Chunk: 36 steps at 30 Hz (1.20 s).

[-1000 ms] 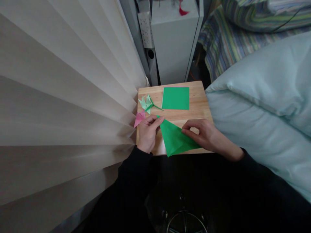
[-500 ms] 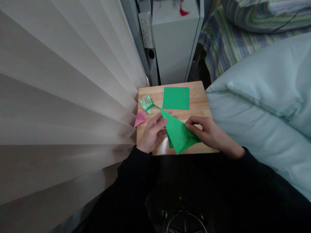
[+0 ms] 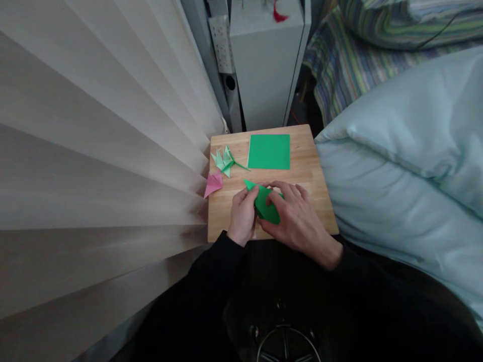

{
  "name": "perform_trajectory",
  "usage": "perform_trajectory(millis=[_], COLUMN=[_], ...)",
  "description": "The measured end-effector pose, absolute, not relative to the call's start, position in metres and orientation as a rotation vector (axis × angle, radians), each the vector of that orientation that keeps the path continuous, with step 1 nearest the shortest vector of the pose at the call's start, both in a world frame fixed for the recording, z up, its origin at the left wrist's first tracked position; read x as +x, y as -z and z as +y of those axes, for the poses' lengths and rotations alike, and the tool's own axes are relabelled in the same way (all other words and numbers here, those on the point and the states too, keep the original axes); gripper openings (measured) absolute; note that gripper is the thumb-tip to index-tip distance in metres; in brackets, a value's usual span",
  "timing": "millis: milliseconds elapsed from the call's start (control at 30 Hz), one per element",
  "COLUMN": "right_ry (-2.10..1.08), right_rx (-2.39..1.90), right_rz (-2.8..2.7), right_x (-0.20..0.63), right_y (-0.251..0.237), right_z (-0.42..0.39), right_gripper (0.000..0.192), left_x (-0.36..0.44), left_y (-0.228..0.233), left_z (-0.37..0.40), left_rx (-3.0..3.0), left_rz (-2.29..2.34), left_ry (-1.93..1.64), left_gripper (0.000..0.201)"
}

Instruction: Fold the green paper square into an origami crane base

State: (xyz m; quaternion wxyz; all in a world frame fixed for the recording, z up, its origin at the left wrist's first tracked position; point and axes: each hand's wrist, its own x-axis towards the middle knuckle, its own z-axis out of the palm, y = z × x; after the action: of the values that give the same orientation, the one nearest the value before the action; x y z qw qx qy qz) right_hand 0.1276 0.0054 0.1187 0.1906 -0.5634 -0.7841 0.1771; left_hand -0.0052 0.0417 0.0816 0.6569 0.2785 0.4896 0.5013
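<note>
- Curtain: pale cream fabric in deep, soft vertical pleats, filling the left side and brushing the table's left edge.
- Pink paper figure: small, matte, folded to sharp points, lying at the table's left edge, partly against the curtain.
- Light green paper figure: pointed petals with a thin darker green stem angled to the right, lying just beyond the pink one.
- Wooden table: small, rectangular top, light wood with visible grain and a smooth finish.
- Left hand: fingers curled, thumb and fingertips pinching the left edge of the folded green paper; dark sleeve at the wrist.
- Folded green paper: deep green, matte, creased to a narrow pointed shape with its tip toward the far left; it lay on the near middle of the table, held between both hands and largely covered by them.
- Right hand: laid flat over the paper's right part, fingers spread and pressing it down onto the wood.
- Green square sheet: flat, unfolded, crisp-edged, lying at the table's far side, apart from the hands.
- White cabinet: plain, smooth, boxy, standing behind the table.
- Pale blue duvet: puffy, soft, touching the table's right edge.
- Striped bedding: multicoloured, rumpled, at the far right.
</note>
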Motion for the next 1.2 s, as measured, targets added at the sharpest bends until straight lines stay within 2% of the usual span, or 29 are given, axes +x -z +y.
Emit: perform_trajectory(millis=[233, 367, 500, 733, 967, 1100, 1200], right_ry=[-0.572, -0.749, -0.948, -1.239, -1.102, -1.091, -1.147], right_rx=[-1.647, -1.553, -1.414, -1.288, -1.304, -1.316, -1.345], right_rz=[-2.150, -2.006, -1.788, -1.563, -1.729, -1.783, -1.722], right_x=[0.135, 0.147, 0.160, 0.164, 0.159, 0.154, 0.152], right_y=[-0.115, -0.109, -0.106, -0.116, -0.115, -0.118, -0.120], right_z=[0.011, 0.021, 0.030, 0.033, 0.029, 0.026, 0.026], right_gripper=[0.013, 0.004, 0.014, 0.021, 0.012, 0.015, 0.018], left_x=[-0.008, -0.011, -0.012, -0.012, -0.016, -0.015, -0.013], left_y=[-0.090, -0.090, -0.095, -0.098, -0.086, -0.085, -0.089], left_z=[0.040, 0.041, 0.040, 0.038, 0.040, 0.038, 0.036], left_rx=[0.603, 0.642, 0.670, 0.744, 0.840, 0.895, 0.845], left_rz=[1.090, 1.053, 0.946, 0.789, 0.888, 0.941, 0.919], left_ry=[-1.055, -1.065, -1.024, -1.025, -1.053, -1.075, -1.082], left_gripper=[0.031, 0.032, 0.037, 0.039, 0.034, 0.026, 0.030])
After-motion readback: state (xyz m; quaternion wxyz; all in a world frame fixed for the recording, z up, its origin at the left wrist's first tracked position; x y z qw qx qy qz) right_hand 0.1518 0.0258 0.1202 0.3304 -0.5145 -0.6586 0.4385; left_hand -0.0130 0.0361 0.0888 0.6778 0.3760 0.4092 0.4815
